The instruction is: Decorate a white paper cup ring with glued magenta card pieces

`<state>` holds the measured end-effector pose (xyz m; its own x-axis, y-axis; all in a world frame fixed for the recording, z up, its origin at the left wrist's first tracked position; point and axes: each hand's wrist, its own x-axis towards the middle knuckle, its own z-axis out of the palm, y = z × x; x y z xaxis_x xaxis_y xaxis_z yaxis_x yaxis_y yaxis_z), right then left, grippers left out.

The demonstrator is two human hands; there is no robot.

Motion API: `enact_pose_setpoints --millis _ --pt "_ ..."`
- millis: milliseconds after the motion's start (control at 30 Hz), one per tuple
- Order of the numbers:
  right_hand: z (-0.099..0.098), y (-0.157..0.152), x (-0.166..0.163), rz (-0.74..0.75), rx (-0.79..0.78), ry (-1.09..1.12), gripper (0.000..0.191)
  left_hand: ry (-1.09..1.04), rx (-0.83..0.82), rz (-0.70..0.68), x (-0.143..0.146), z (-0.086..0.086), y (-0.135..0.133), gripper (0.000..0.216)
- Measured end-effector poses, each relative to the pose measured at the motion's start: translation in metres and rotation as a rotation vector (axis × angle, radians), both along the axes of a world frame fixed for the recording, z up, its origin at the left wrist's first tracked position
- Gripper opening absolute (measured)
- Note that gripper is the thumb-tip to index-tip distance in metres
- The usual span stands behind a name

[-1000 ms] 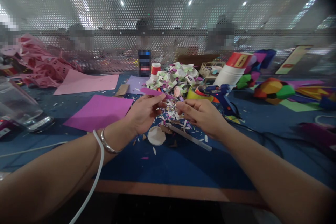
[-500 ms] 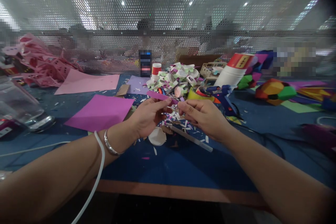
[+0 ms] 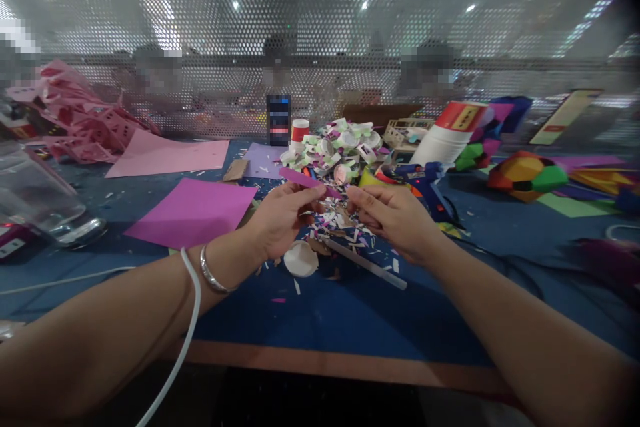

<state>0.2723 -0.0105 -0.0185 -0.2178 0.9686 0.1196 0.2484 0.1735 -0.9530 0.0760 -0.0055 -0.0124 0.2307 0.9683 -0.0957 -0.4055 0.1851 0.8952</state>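
A craft workshop is suggested: the desk [image 3: 325, 320] is littered with paper scraps [image 3: 354, 235] between left hand [image 3: 285, 217] and right hand [image 3: 393, 217], and a glue gun [image 3: 427, 177] is seen just beyond the right.

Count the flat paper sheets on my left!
3: a magenta sheet beside your left hand, a pink sheet behind that, a lavender sheet right of the pink. Another may hide beneath the magenta one.

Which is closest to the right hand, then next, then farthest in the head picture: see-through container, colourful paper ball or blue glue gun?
1. Blue glue gun: just beyond the right hand, rightward.
2. Colourful paper ball: farther right.
3. See-through container: over at the left edge.
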Motion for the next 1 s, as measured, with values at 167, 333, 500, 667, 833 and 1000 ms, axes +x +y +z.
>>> enact_pose_setpoints --millis 167,333,500,667,833,1000 --pt "-0.001 0.005 0.004 -0.042 0.087 -0.19 0.055 0.106 0.121 0.024 -0.005 -0.005 0.006 0.011" --pt "-0.002 0.007 0.005 -0.011 0.125 -0.257 0.055 0.213 0.156 -0.083 -0.007 -0.008 0.007 0.018" --pt "-0.002 0.005 0.005 0.06 0.088 -0.191 0.052 0.254 0.17 -0.119 -0.008 -0.01 0.009 0.018" --pt "0.001 0.005 0.005 0.105 0.073 -0.209 0.052 0.299 0.154 -0.15 -0.009 -0.011 0.013 0.017" --pt "0.002 0.004 0.005 0.141 0.093 -0.28 0.052 0.432 0.226 -0.198 -0.011 -0.01 0.011 0.014" --pt "0.001 0.004 0.007 0.154 0.097 -0.318 0.051 0.403 0.246 -0.201 -0.01 -0.008 0.008 0.011"
